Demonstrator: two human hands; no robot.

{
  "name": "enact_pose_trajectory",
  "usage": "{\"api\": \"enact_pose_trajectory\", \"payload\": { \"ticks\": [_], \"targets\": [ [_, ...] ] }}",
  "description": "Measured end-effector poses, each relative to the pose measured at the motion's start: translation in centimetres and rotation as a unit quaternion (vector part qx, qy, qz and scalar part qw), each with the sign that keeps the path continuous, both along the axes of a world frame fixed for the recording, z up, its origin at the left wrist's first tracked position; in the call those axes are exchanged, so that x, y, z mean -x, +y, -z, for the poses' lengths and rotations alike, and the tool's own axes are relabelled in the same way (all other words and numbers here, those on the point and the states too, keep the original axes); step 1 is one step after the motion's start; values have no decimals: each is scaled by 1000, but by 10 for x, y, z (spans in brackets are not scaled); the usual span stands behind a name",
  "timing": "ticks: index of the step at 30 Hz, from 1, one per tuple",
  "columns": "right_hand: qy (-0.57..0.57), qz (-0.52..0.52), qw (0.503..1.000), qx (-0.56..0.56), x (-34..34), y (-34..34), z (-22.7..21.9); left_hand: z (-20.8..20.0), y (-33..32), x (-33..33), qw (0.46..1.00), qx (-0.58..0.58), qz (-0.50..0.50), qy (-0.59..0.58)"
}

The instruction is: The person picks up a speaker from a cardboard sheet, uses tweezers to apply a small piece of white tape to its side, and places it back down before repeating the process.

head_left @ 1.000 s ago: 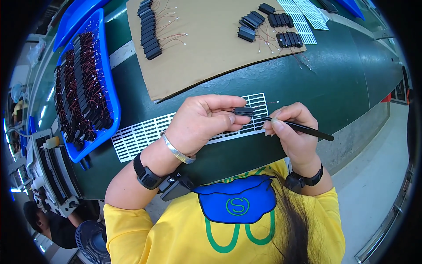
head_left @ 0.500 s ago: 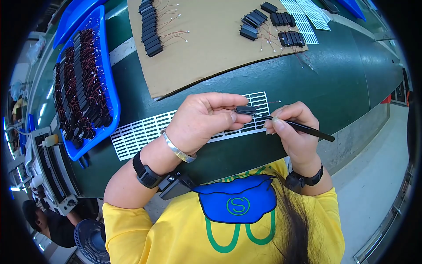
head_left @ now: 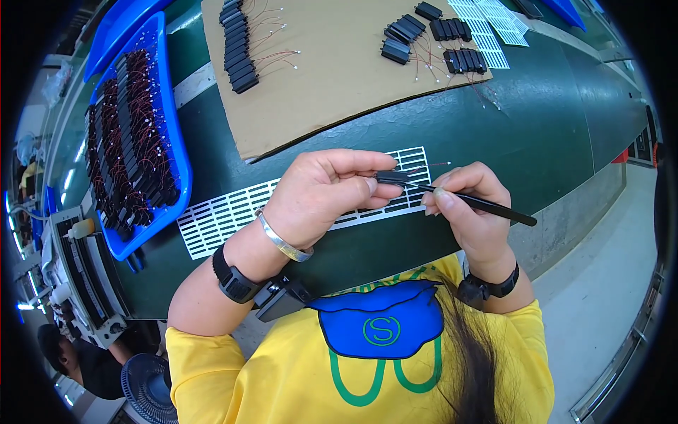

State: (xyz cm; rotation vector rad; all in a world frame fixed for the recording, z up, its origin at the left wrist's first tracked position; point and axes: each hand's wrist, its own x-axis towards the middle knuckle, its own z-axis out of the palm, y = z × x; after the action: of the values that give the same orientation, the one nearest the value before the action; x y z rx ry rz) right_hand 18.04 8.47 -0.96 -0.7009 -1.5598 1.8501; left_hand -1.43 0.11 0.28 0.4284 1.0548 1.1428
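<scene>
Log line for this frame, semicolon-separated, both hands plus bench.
left hand: holds black wired block; right hand: holds slender black tool, tip at block; white slotted sheet: on green table; blue tray: rows of similar blocks

Black wired module (head_left: 390,177), held in left grip (head_left: 321,187). Black tweezers (head_left: 512,212), held in right grip (head_left: 472,212). Module row (head_left: 238,53), laid along left edge of cardboard (head_left: 321,78); module clusters (head_left: 465,62), near right edge.

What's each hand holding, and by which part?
Left hand: a small black wired module, pinched at its left end. Right hand: black tweezers, gripped toward the working end, with the rear end sticking out past the hand.
</scene>
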Motion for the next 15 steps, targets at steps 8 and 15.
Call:
{"api": "enact_pose_trajectory", "payload": {
  "ticks": [8,15],
  "targets": [
    [-14,1,1000,-14,-1,1,0,0,0,0,1000,2,3,1],
    [-33,-12,999,-41,0,1,-1,-1,0,0,1000,5,0,0]
  ]
}}
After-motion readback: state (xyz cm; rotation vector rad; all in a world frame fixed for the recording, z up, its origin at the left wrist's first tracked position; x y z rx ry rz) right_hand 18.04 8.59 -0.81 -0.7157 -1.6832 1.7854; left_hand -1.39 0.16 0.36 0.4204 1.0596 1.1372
